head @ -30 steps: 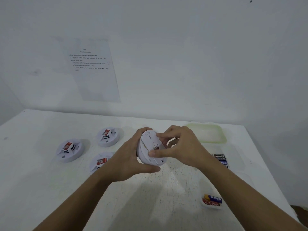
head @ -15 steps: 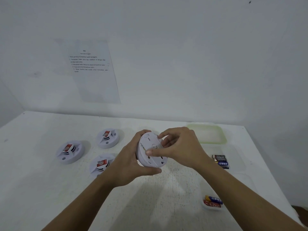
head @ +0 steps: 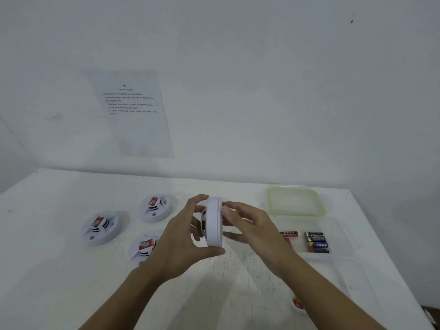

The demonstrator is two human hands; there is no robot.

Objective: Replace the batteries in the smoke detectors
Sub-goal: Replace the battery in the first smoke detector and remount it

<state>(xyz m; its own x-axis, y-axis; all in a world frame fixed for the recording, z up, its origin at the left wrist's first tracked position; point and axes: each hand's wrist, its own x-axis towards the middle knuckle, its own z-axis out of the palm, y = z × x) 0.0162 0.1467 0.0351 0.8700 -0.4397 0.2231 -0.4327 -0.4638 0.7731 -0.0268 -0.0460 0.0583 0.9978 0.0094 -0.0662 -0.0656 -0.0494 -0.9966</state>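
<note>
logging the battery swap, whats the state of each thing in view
held detector, on edge, gripped by both hands
left hand, grips held detector
right hand, holds its far face
left detector, flat on table
rear detector, flat on table
near detector, flat on table
green lid, off, flat on table
batteries, loose in clear container

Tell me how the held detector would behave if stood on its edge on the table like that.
It would probably roll or tip: the detector is a round disc with a narrow rim. It looks stiff, a smooth hard shell undeformed in the left hand's grip. Likely light: it is thin, and held up by its rim.
</note>
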